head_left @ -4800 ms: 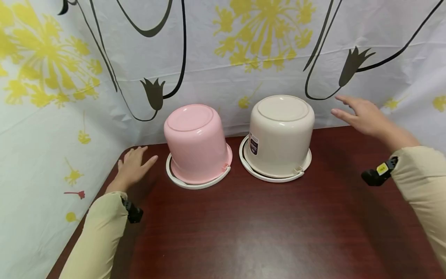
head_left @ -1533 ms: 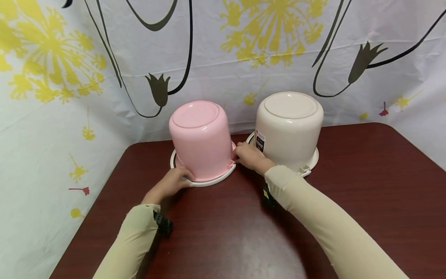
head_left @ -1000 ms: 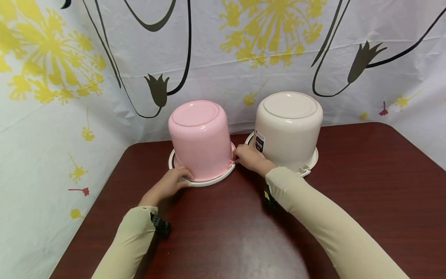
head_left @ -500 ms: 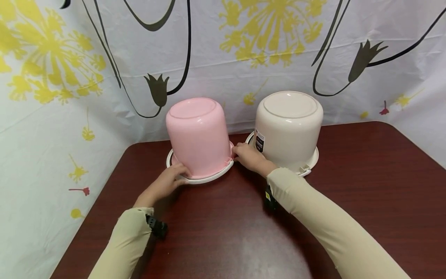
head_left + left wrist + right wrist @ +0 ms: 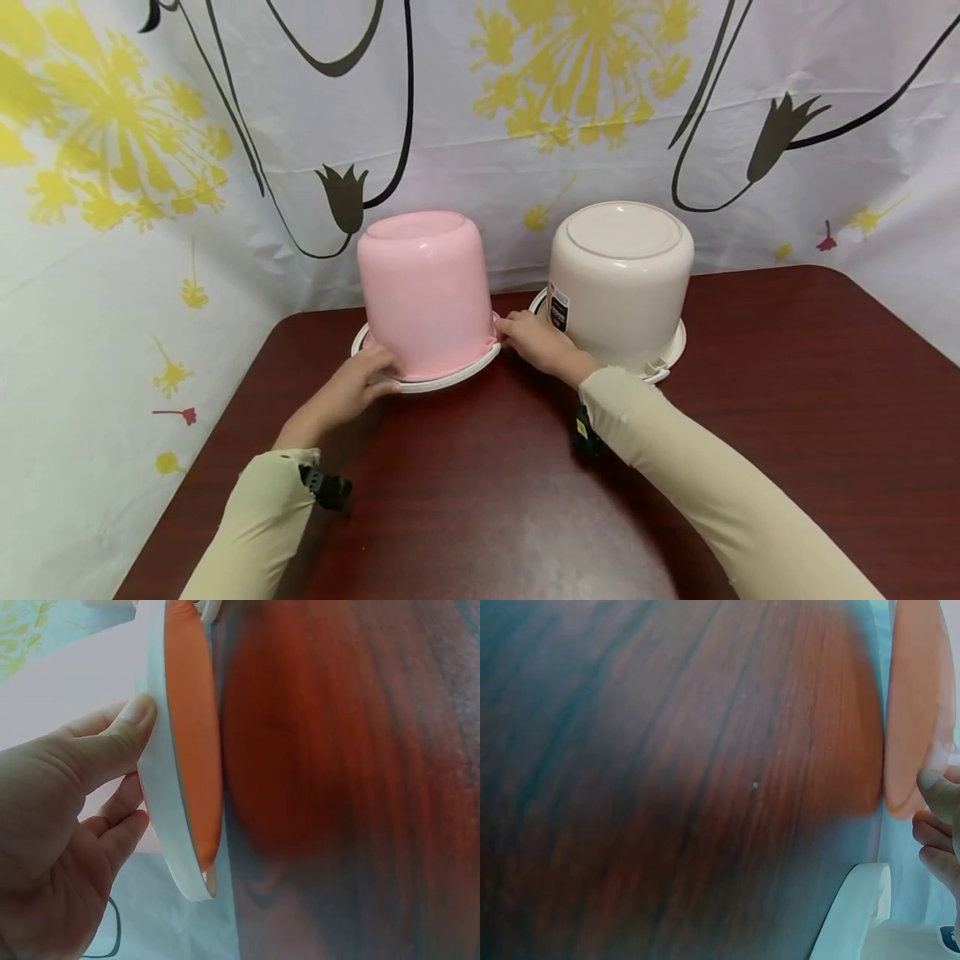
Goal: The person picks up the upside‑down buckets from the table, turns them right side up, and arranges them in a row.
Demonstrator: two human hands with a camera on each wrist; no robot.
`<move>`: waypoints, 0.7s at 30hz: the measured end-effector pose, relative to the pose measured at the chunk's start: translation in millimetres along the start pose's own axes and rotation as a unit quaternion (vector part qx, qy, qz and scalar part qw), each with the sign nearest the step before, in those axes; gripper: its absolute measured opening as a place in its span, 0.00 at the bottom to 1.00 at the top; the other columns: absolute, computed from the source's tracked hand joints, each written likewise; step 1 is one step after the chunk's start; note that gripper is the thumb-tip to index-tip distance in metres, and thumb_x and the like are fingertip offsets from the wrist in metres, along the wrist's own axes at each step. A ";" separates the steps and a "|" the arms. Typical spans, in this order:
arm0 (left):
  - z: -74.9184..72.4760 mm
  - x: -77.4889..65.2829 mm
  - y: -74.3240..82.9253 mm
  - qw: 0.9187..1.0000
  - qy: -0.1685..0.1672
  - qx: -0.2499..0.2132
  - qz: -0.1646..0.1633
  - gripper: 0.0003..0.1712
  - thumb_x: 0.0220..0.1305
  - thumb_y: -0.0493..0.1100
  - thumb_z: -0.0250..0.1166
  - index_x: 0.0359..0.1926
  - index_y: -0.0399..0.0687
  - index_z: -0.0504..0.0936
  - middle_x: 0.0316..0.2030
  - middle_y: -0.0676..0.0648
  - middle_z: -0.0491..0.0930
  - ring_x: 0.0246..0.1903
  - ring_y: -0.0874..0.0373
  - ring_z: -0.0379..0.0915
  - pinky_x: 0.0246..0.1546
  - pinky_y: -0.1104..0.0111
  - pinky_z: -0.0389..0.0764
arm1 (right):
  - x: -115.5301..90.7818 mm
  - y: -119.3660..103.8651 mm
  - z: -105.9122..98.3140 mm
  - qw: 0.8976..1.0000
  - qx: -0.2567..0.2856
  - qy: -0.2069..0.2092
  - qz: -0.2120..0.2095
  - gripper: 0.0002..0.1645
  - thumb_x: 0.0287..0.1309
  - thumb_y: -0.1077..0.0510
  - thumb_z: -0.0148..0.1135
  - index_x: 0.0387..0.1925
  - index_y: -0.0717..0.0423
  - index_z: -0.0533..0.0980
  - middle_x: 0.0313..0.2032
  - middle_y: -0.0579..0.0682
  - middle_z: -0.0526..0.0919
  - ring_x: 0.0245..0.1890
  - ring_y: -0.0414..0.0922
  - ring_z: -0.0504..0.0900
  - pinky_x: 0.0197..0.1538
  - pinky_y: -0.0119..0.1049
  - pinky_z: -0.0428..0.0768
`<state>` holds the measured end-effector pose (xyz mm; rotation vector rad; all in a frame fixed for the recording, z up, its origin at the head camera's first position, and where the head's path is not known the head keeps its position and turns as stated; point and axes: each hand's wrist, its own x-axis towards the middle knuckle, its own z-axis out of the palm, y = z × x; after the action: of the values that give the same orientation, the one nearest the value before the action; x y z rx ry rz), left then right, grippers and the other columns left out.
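Glossy pink round plastic bucket (image 5: 423, 292): upside down and tilted, by the back edge of the dark reddish-brown wood-grain desk (image 5: 480, 500), towards its back left corner; the front of its rim is raised off the surface, and the left wrist view looks into its mouth, where the inside appears orange.

White curved handle (image 5: 444, 384): lies along the front of the pink bucket's rim.

Left hand (image 5: 347, 389): nearly closed, thumb and fingers gripping the rim and handle at the front left of the pink bucket.

Right hand (image 5: 542, 343): fingers curled, pinching the pink bucket's rim on its right side, in front of the gap between the two buckets.

Glossy cream round plastic bucket (image 5: 621, 292): upside down on the desk near the back edge, right of the pink one and apart from it; a dark printed label (image 5: 559, 311) shows on its left side.

White cloth (image 5: 465, 183): hangs behind the back edge and beside the left edge, printed with yellow and grey flowers.

Cream sleeves (image 5: 697, 467): cover both forearms, a small black device (image 5: 327, 488) at each wrist.
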<state>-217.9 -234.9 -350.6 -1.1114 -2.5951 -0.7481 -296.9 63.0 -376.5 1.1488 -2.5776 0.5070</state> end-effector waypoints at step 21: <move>-40.0 7.6 19.9 0.997 -0.036 -0.057 -0.040 0.10 0.53 0.33 0.67 0.35 0.41 0.74 0.35 0.49 0.72 0.39 0.54 0.68 0.42 0.59 0.72 | 0.2 -14.8 -31.6 0.999 -0.038 0.013 -0.013 0.09 0.56 0.64 0.59 0.38 0.51 0.72 0.30 0.49 0.79 0.36 0.50 0.76 0.38 0.41 0.74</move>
<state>-208.6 -239.9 -306.5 -1.0895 -2.7005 -0.9003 -282.6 66.9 -344.9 1.1408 -2.5334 0.4108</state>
